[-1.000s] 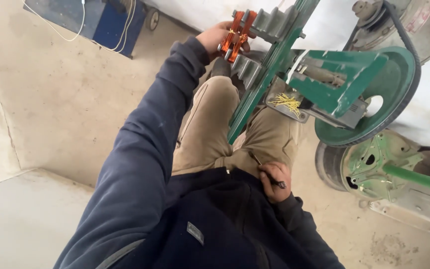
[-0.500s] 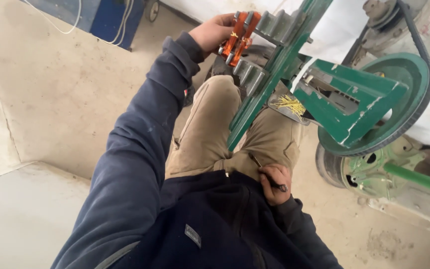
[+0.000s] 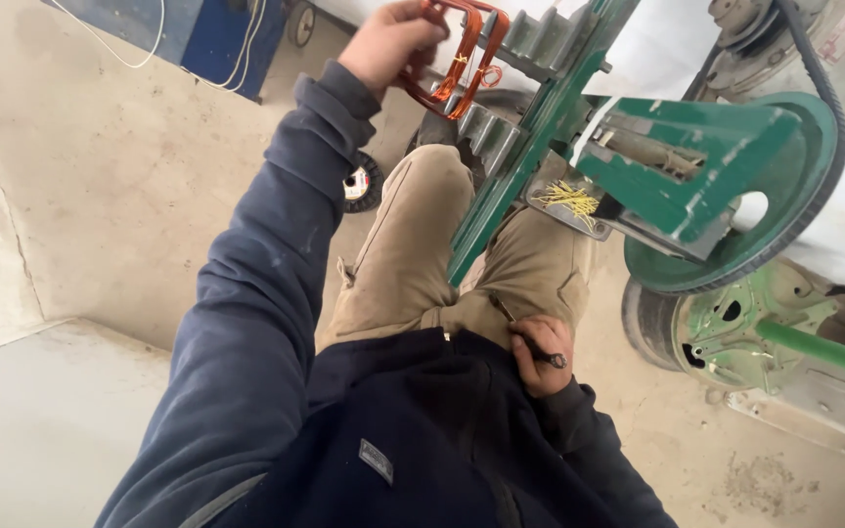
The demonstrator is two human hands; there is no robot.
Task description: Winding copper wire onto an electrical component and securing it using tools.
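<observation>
Far left lies the pale, dusty concrete floor [image 3: 80,196], with a blue cabinet [image 3: 202,34] and white cables up top. A navy fleece sleeve runs up to the left hand [image 3: 388,44], its grip closed around a coil [image 3: 462,49] of glossy copper-orange wire, a rounded loop bound with thin ties, held against the grey stepped former [image 3: 525,44]. Beside it a green painted metal bar [image 3: 520,166] slants down across khaki trousers. A small tray of yellow ties [image 3: 569,198] sits next. Lower, the right hand [image 3: 538,352] rests on the hip, fingers curled around a thin dark tool [image 3: 530,342]. Rightmost, a round green pulley [image 3: 784,220] carries a black rubber belt [image 3: 828,108].
</observation>
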